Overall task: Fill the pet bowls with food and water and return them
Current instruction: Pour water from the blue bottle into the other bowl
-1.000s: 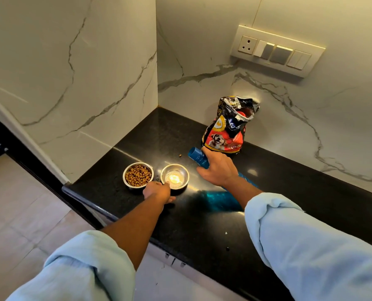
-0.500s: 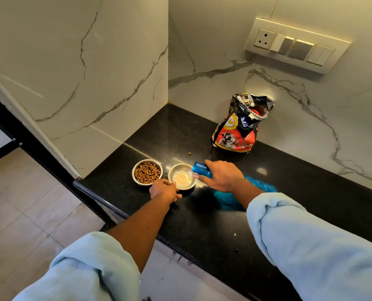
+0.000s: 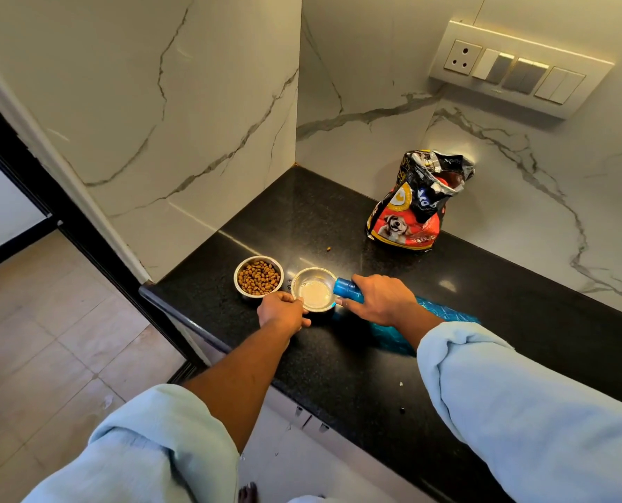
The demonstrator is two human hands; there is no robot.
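Note:
Two small steel bowls stand side by side near the left end of the black counter (image 3: pixel 338 364). The left bowl (image 3: pixel 258 277) is full of brown kibble. The right bowl (image 3: pixel 314 289) holds some water. My left hand (image 3: pixel 282 311) grips the near rim of the water bowl. My right hand (image 3: pixel 384 298) holds a blue bottle (image 3: pixel 347 289) tipped sideways, its mouth at the bowl's right rim. The bottle's body runs back under my forearm and is mostly hidden.
An opened dog food bag (image 3: pixel 416 205) stands against the marble back wall. One loose kibble (image 3: pixel 328 249) lies on the counter behind the bowls. A switch panel (image 3: pixel 516 69) is on the wall. The counter's left edge drops to a tiled floor (image 3: pixel 48 339).
My right hand has brought the bottle's mouth from behind the water bowl down to its right rim and tipped it. Water now shows in the bowl. My left hand stayed on the bowl.

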